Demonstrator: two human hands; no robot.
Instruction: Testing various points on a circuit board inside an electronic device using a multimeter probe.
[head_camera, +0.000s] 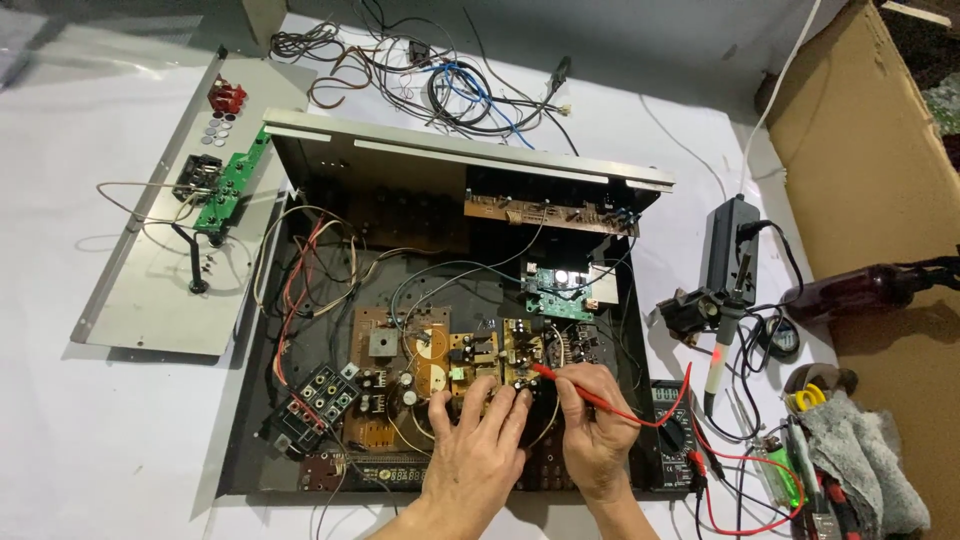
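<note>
Fingers of the right hand (597, 425) pinch a thin red multimeter probe (590, 392), closed round its shaft, tip pointing left and down onto the brown printed circuit board (440, 360) near its right end. Left hand (478, 440) lies flat-ish just beside it, fingers spread and partly bent, fingertips (500, 395) resting on the same board; whether they grip anything there, cannot tell. Both hands nearly touch at the knuckles.

Board sits on the floor of the open black metal amplifier chassis (250, 430), low centre, carrying yellow round parts, small capacitors and a grey square block. Red probe lead (690, 385) loops right to a dark handheld multimeter (672, 420) lying just outside the chassis's right wall. Small green circuit board (555, 290) sits above and right of the brown one; a long brown strip board (550, 212) hangs on the raised rear wall. Black connector block with coloured sockets (318, 400) at the lower left corner of the chassis, red and white wires running up from it.

Left, well apart: flat grey metal panel (150, 290) with a narrow green board (232, 185) on it. Top: tangle of loose black, blue and brown cables (440, 70). Right: white-handled soldering iron (718, 365) in a stand, black power adapter (728, 240), brown bottle (850, 290) on its side, grey cloth (860, 450), cardboard box (870, 140). All on a white tabletop (100, 450).
</note>
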